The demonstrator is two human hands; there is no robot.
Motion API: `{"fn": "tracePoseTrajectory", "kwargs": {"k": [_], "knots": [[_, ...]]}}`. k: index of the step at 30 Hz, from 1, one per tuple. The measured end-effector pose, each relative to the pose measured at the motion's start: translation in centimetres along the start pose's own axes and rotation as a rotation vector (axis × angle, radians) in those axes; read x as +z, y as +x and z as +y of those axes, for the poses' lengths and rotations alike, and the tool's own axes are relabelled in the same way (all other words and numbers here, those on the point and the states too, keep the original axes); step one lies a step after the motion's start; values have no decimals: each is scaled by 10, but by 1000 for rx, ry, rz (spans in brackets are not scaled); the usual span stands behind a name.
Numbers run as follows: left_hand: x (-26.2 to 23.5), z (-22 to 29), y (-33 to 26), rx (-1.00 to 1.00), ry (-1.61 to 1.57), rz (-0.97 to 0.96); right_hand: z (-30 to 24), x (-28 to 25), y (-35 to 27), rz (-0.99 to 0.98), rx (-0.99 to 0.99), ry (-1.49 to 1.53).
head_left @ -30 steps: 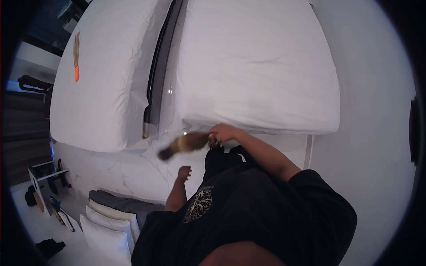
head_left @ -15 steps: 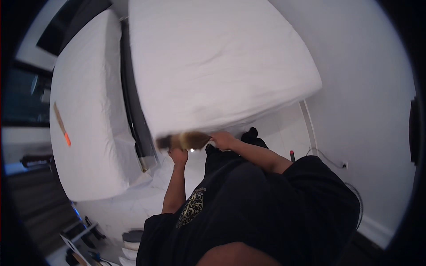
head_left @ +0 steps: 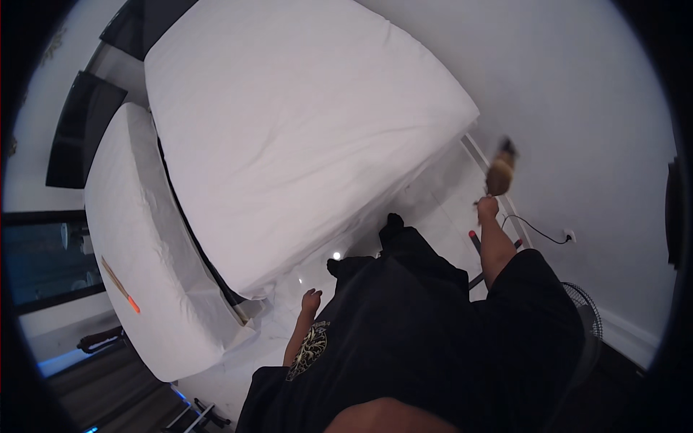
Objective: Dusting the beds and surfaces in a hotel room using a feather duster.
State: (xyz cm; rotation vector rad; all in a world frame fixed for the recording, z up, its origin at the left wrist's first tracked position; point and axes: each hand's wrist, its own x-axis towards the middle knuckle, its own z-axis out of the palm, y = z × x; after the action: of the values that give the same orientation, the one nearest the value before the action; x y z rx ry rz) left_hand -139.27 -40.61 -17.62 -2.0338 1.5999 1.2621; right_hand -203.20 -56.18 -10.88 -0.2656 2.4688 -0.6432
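While the right hand is closed around the handle of a brown brush, raised at arm's length near the white wall, the left hand hangs loosely open, touching nothing, beside the nearer of two white beds. One brush, blurred.

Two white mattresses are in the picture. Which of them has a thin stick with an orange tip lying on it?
It is the smaller mattress on the left. The stick lies near its lower edge. The big mattress beside it has nothing on top.
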Motion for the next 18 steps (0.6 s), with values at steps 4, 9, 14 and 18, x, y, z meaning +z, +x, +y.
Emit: {"fn": "tracePoseTrajectory", "kwargs": {"k": [4, 9, 14, 18], "knots": [[-18, 89, -1, 58, -80, -38, -26, 1, 4, 274, 6, 67], [-55, 187, 12, 12, -630, 133, -54, 56, -81, -150, -936, 59], [-80, 216, 23, 126, -541, 97, -69, 83, -118, -633, -1417, -418], [-91, 205, 28, 96, -398, 131, -64, 55, -51, -168, -793, -341]]}}
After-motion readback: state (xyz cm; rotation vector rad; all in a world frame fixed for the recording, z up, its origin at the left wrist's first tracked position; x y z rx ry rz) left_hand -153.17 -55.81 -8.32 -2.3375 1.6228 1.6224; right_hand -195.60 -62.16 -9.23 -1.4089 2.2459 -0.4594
